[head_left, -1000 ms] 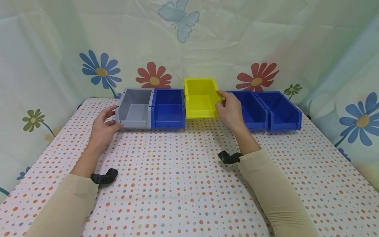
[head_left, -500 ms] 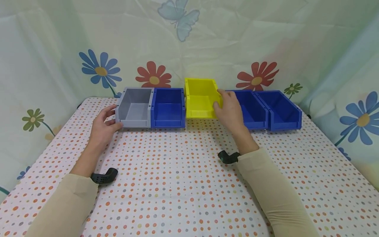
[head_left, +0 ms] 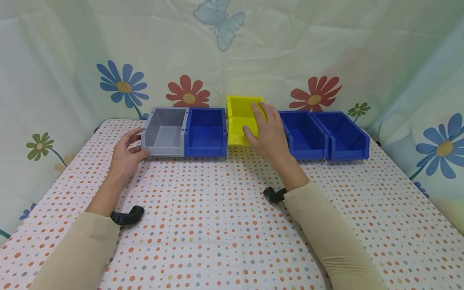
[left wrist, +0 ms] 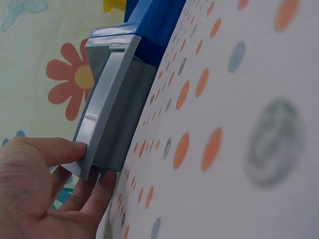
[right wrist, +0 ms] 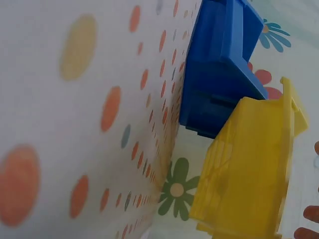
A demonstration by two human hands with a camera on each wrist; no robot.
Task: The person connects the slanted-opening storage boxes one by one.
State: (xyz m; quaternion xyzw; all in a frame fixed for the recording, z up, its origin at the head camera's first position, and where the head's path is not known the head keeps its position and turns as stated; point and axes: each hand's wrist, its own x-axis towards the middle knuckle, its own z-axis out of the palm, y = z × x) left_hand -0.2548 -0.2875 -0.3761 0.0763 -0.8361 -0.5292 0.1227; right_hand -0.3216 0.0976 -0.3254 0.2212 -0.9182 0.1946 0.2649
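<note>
In the head view, my left hand (head_left: 125,159) holds the left side of a grey storage bin (head_left: 164,152), its thumb on the front lip. The left wrist view shows the fingers curled against the bin's side. A blue bin (head_left: 206,152) sits directly beside the grey one. Right of it stands a yellow bin (head_left: 235,140), higher than its neighbours; the right wrist view shows it raised off the table against the blue bin's side. My right hand (head_left: 270,137) hovers over the yellow bin with fingers spread. Its fingertips (right wrist: 311,214) appear apart from that bin.
Two more blue bins, one (head_left: 308,154) near my right hand and one (head_left: 349,155) at the far right, stand side by side. A dotted cloth (head_left: 217,225) covers the table. Behind the row hangs a flowered curtain (head_left: 261,52).
My right hand has let go of the yellow bin's right edge and moved left, over the bin, fingers spreading. The bins and my left hand have stayed in place.
</note>
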